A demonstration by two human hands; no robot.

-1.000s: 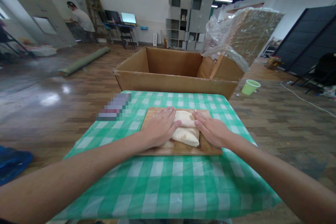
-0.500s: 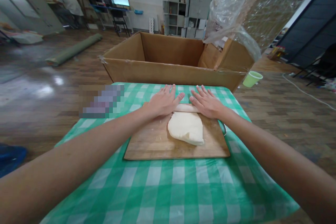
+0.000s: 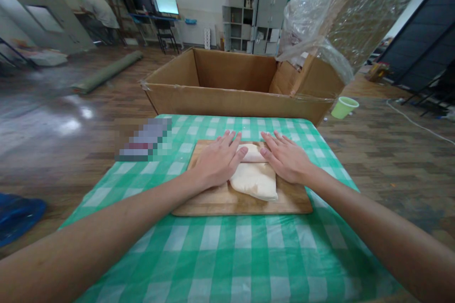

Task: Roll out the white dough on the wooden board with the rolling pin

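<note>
A flat sheet of pale dough (image 3: 254, 181) lies on a wooden cutting board (image 3: 199, 207). Across the dough runs a light wooden rolling pin (image 3: 253, 155), its ends covered by my palms. My left hand (image 3: 221, 158) lies flat over the pin's left end, fingers stretched forward. Over the right end rests my right hand (image 3: 286, 156), also flat with fingers spread. Dough shows on both the far and near sides of the pin. Neither hand's fingers wrap round it.
A green-and-white checked cloth (image 3: 220, 255) covers the table. A blurred-out flat object (image 3: 144, 141) lies at its left. Beyond the far edge stands a large open cardboard box (image 3: 234, 99), with a plastic-wrapped panel (image 3: 369, 14). A green bin (image 3: 344, 107) is at right; a person (image 3: 97, 9) is far left.
Both hands and the rolling pin have moved nearer to me over the dough. Dough now shows beyond the pin, where before it lay only on the near side.
</note>
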